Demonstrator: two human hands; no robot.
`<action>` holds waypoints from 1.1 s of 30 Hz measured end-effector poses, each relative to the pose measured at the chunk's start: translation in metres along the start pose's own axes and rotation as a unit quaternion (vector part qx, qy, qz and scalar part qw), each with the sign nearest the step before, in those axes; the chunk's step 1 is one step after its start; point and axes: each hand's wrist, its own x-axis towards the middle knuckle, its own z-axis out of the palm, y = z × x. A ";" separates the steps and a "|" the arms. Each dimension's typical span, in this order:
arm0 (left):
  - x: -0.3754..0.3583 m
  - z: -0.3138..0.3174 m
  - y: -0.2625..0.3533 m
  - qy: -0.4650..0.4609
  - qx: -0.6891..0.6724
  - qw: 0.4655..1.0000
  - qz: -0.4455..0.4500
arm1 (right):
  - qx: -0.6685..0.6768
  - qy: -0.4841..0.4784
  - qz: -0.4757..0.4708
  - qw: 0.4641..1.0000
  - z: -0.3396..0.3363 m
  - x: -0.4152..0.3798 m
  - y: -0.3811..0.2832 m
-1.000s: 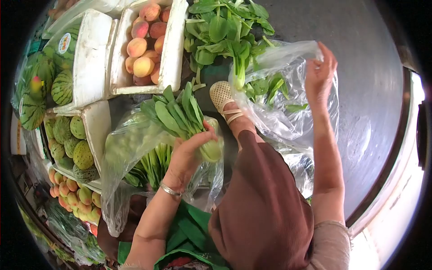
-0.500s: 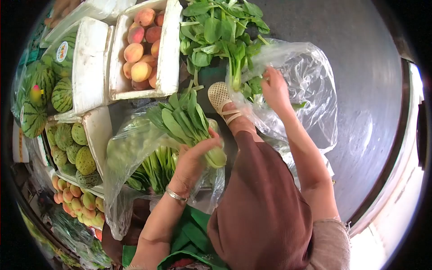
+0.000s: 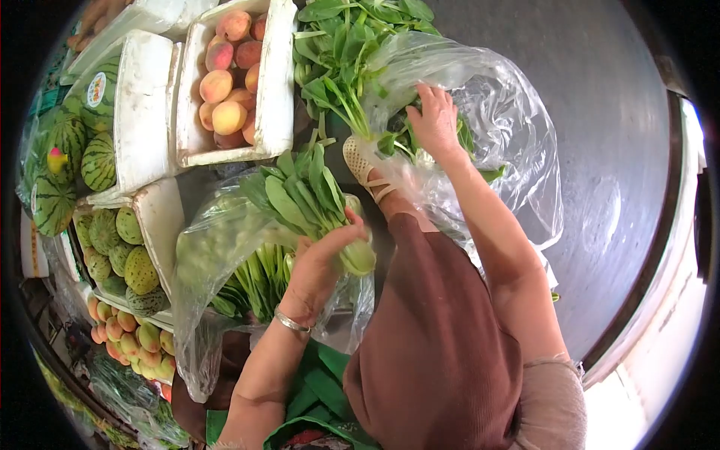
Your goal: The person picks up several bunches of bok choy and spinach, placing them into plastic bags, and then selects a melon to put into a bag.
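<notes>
My left hand is wrapped around a head of bok choy, its pale base pointing down to the right and its leaves toward the upper left. Beneath that hand, more bok choy stalks lie in a clear plastic bag. My right hand reaches over a second, open plastic bag, fingers stretched out and slightly bent above loose green leaves. Its fingertips partly hide what lies under them. Just left of this bag is a pile of leafy greens.
To the left stand white foam boxes, one with peaches, another with green speckled melons. Watermelons and mangoes lie farther left. My sandalled foot is between the two bags, on the dark floor.
My right hand has moved up and left over the bag, its fingers now extended. The bag's upper edge has shifted up and left over the greens. The left hand still holds the bok choy.
</notes>
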 end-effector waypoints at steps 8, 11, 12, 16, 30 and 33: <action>-0.002 0.003 -0.001 -0.005 0.038 0.999 0.002 | 0.066 0.007 -0.069 0.995 -0.003 0.018 -0.021; 0.000 0.003 -0.001 -0.004 0.033 0.999 0.004 | 0.170 0.039 -0.080 0.981 0.011 0.029 -0.015; 0.000 0.003 0.000 -0.005 0.028 1.000 0.008 | 0.168 0.023 -0.031 0.985 0.017 0.030 -0.012; 0.000 0.000 0.002 -0.017 0.038 0.999 0.031 | 0.139 0.121 0.040 0.982 0.016 0.011 0.008; -0.002 0.002 -0.007 -0.021 0.019 1.000 0.005 | 0.049 -0.064 0.300 0.951 0.032 0.038 -0.010; 0.000 0.002 -0.004 -0.018 0.027 0.999 0.014 | 0.164 -0.029 0.285 0.944 0.043 0.036 0.021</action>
